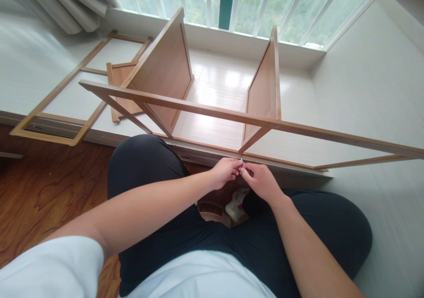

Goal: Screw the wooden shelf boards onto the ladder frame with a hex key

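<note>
My left hand (225, 173) and my right hand (260, 179) meet at the near lower rail of a wooden rack frame (205, 108). Both have their fingers closed in a pinch around a small silvery metal piece (241, 164); its exact kind is too small to make out. Its upper end reaches the lower rail, just below the joint with the right shelf panel (266, 81). The frame lies on its side on a white ledge. Farther left, a larger shelf panel (162, 68) stands upright, joined to the same frame.
A separate ladder-like wooden frame (62, 86) lies at the left, overhanging the ledge. A smaller wooden panel (124, 75) rests beside it. Behind are a barred window (251, 6) and a grey curtain (66, 2). A brownish stool (213, 212) is under me, above the wooden floor (46, 187).
</note>
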Demonstrator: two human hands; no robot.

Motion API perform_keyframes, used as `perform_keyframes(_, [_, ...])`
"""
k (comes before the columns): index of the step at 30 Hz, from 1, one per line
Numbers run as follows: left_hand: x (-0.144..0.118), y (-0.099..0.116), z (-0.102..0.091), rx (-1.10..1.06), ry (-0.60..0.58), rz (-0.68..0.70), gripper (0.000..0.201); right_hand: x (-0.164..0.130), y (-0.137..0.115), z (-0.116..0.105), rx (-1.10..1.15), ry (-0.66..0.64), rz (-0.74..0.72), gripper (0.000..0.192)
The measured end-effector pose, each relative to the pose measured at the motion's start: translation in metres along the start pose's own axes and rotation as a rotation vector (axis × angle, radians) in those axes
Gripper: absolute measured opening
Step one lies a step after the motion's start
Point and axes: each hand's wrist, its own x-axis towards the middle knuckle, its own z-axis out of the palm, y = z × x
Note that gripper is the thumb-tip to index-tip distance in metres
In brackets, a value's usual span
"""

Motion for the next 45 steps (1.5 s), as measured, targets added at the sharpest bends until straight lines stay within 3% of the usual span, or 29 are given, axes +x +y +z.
perform_keyframes(9, [-0.0012,-0.0039,0.0012,0.059,0.036,0.045,0.020,0.0009,0.0059,0.0012,0.075,-0.034,0.033,0.022])
perform_keyframes(19, [-0.0025,-0.0028,0.0014,0.164,0.046,0.079,0.021,0.0012,0.0047,-0.0019,0.095,-0.002,-0.005,0.029])
perform_keyframes(31, [-0.0017,-0.0038,0.0015,0.066,0.006,0.015,0.020,0.0011,0.0033,0.0023,-0.012,0.041,0.010,0.031])
perform_keyframes(45, [0.0001,-0.0049,-0.0004,0.054,0.027,0.020,0.021,-0.0012,-0.0035,0.0019,-0.089,0.070,0.023,0.018])
